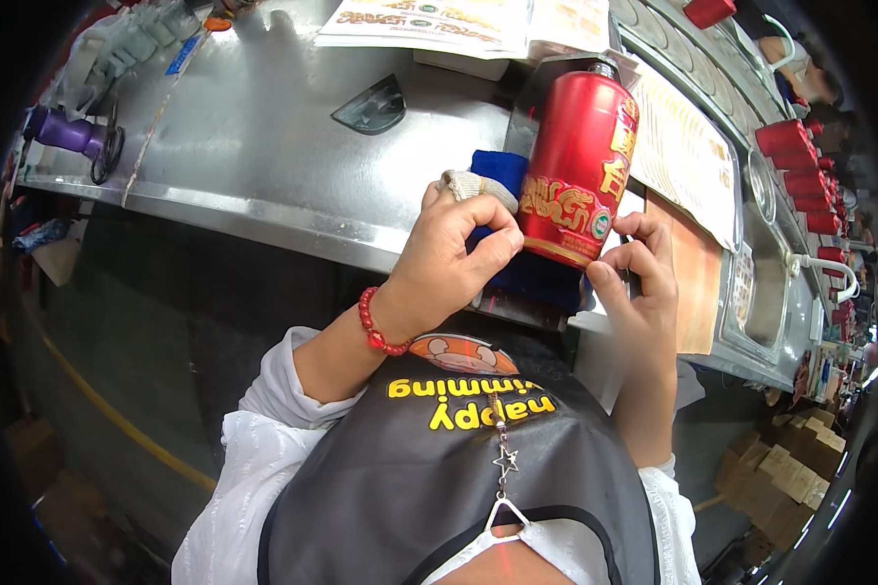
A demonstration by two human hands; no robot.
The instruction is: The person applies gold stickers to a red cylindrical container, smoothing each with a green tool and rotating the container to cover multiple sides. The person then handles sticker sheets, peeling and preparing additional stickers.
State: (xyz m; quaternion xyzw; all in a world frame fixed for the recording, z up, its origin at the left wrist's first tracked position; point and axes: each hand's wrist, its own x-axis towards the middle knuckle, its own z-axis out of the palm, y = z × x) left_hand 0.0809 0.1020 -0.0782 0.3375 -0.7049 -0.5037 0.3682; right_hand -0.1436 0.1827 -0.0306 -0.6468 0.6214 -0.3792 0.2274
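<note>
A glossy red bottle [580, 146] with gold decoration lies tilted on a blue padded rest [532, 273], its dark neck pointing away from me. My left hand [456, 234] is closed round a bunched whitish cloth [485, 187], beside the bottle's lower left side. The thumb and forefinger of that hand come close to the gold pattern. At the lower right corner of the bottle, my right hand [644, 268] has its fingers bent, with the fingertips at the bottle's edge. Whether anything small sits under those fingertips I cannot make out.
Printed sheets [429, 24] lie at the back of the metal bench [293, 107], with a dark flat piece [373, 105] nearer. A patterned sheet [688, 146] lies right of the bottle. A purple device [68, 134] stands far left. Several red bottles [800, 171] line the right side.
</note>
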